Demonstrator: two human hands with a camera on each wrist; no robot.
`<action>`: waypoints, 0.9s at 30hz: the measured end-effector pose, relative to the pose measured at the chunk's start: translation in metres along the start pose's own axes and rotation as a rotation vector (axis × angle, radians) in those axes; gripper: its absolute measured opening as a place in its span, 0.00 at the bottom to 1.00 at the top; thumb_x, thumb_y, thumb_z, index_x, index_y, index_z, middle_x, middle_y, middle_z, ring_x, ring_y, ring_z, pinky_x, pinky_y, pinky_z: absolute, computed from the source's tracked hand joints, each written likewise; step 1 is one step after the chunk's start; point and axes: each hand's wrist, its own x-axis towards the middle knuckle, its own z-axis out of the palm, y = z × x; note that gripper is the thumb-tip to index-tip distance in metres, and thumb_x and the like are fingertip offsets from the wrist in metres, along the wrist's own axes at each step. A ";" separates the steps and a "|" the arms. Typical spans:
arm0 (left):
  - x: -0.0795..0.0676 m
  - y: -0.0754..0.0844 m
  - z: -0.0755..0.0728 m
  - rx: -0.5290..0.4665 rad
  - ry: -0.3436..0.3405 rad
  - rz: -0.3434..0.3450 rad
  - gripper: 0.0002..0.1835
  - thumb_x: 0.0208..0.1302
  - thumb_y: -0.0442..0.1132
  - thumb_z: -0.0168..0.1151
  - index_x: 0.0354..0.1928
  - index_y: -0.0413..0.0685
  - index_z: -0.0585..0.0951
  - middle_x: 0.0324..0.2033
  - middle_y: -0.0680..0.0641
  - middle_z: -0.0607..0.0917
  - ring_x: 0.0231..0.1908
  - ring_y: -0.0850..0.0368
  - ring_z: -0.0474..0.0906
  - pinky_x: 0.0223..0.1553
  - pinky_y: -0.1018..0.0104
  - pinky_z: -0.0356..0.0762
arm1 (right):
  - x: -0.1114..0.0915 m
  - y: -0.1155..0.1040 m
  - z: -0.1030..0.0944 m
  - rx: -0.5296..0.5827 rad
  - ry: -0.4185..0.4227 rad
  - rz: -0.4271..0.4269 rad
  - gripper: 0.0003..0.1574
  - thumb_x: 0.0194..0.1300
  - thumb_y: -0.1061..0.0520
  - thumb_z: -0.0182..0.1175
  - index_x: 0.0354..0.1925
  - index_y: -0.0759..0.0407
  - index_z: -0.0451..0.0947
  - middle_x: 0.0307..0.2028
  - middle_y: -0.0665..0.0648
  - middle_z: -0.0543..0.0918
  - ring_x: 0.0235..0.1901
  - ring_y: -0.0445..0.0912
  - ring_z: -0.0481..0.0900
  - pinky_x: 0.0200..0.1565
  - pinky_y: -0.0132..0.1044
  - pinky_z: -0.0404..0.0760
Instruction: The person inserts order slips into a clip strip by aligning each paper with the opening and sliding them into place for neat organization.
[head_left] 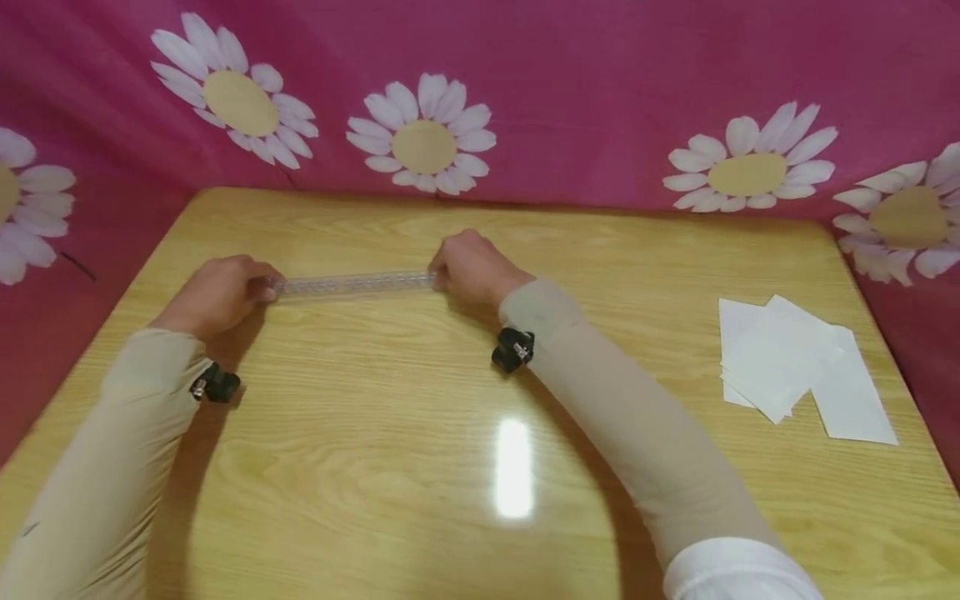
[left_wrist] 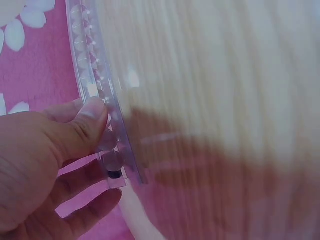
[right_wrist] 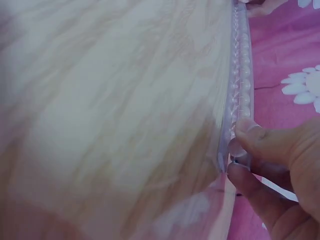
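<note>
A long, narrow clear plastic strip (head_left: 356, 285) stretches between both hands over the far left part of the table. Rounded, bead-like shapes run along its length in the wrist views. My left hand (head_left: 225, 292) pinches its left end, the thumb (left_wrist: 92, 117) lying on top. A small dark spot (left_wrist: 115, 174) shows near that end in the left wrist view. At the other end my right hand (head_left: 476, 265) holds the strip between thumb and fingers, with the thumb tip (right_wrist: 248, 126) on the beaded side.
Several white paper sheets (head_left: 783, 354) lie overlapping on the right side of the wooden table (head_left: 375, 467). A pink cloth (head_left: 570, 100) with white flowers hangs behind the table and along its sides. Each sleeve carries a small black wrist device (head_left: 514, 350).
</note>
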 end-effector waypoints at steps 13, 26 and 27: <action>0.017 0.035 0.004 -0.038 0.023 0.035 0.08 0.69 0.31 0.61 0.46 0.43 0.86 0.38 0.39 0.89 0.41 0.38 0.84 0.51 0.41 0.81 | -0.036 0.024 -0.007 0.026 0.058 0.017 0.12 0.71 0.57 0.67 0.50 0.56 0.90 0.50 0.56 0.91 0.53 0.50 0.88 0.61 0.41 0.83; 0.033 0.066 0.010 -0.075 0.034 0.075 0.06 0.68 0.33 0.66 0.45 0.42 0.81 0.37 0.39 0.89 0.41 0.39 0.84 0.51 0.41 0.80 | -0.071 0.047 -0.013 0.048 0.074 0.084 0.15 0.70 0.57 0.68 0.53 0.58 0.88 0.51 0.59 0.91 0.55 0.53 0.86 0.64 0.44 0.81; 0.034 0.068 0.011 -0.083 0.040 0.074 0.06 0.68 0.33 0.67 0.44 0.42 0.81 0.37 0.39 0.89 0.41 0.39 0.85 0.51 0.42 0.80 | -0.074 0.049 -0.014 0.047 0.075 0.088 0.15 0.70 0.57 0.68 0.53 0.58 0.88 0.51 0.59 0.91 0.55 0.53 0.87 0.64 0.44 0.81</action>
